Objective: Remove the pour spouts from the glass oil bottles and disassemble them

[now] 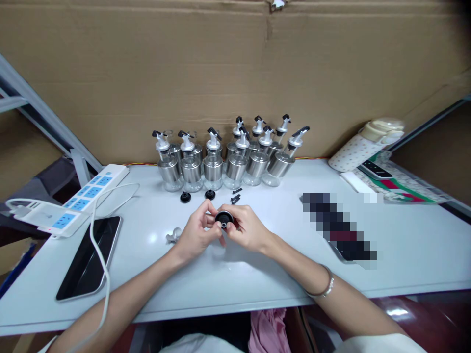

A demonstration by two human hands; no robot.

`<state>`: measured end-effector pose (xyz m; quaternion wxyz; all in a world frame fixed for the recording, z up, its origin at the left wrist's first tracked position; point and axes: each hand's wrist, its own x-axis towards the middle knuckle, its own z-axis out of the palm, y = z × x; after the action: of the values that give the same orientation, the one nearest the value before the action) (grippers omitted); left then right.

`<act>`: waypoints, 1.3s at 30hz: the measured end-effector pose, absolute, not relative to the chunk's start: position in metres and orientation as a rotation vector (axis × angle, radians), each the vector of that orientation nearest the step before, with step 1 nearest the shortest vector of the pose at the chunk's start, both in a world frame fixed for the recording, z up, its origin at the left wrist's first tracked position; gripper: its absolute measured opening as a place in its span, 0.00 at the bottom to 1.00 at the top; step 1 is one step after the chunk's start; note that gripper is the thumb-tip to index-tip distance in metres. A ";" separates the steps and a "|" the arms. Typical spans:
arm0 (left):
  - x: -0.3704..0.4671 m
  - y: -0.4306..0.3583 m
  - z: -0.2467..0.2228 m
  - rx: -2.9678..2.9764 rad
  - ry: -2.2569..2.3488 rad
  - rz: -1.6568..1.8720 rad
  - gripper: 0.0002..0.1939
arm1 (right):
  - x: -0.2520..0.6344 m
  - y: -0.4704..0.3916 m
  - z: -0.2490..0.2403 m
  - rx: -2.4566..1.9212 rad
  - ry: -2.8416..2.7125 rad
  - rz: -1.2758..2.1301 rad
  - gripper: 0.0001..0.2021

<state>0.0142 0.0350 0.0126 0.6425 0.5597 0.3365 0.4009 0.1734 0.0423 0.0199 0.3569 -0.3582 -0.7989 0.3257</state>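
Nearest, the white cable meets the left forearm in view, so a sharp pull of that arm could drag it across the dark tablet. Over the middle of the surface, the left hand and right hand both have fingers and thumbs curled closely on the round cap, black inside a silver rim; uneven thumb pressure could make it slip and roll toward the near edge. The silver piece, just beside the left hand and partly hidden by it, could be knocked by the wrist. Farther in, a stray fingertip might scatter the black discs or thin black levers, or tip one of the closely grouped bottles into its neighbour. For moving, the likeliest room is between the hands and the near edge, flanked by both forearms; tablet and power strip limit the left side, a pixelated dark item the right, and the bottles and cardboard wall the far edge.
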 end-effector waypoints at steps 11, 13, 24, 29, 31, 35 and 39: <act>0.020 0.038 0.013 1.271 0.782 1.230 0.15 | 0.188 0.060 0.021 -0.770 -2.182 0.448 0.26; 0.020 0.038 0.015 1.261 0.790 1.204 0.14 | 0.198 0.068 0.021 -0.835 -2.127 0.483 0.26; 0.018 0.041 0.016 1.186 0.890 1.153 0.14 | 0.230 0.098 0.003 -1.329 -2.402 0.259 0.11; 0.019 0.041 0.016 1.085 0.847 1.167 0.23 | 0.224 0.094 0.003 -1.342 -2.413 0.347 0.09; 0.020 0.040 0.016 1.090 0.835 1.147 0.28 | 0.224 0.094 0.004 -1.347 -2.401 0.355 0.09; 0.022 0.037 0.016 1.093 0.810 1.096 0.31 | 0.226 0.095 0.006 -1.385 -2.389 0.323 0.10; 0.023 0.035 0.015 1.103 0.794 1.077 0.33 | 0.226 0.093 0.010 -1.412 -2.386 0.329 0.08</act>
<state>0.0228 0.0351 0.0151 0.6473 0.4848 0.3491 0.4734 0.2264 0.0932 0.0104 0.1738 -0.4980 -0.8416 0.1161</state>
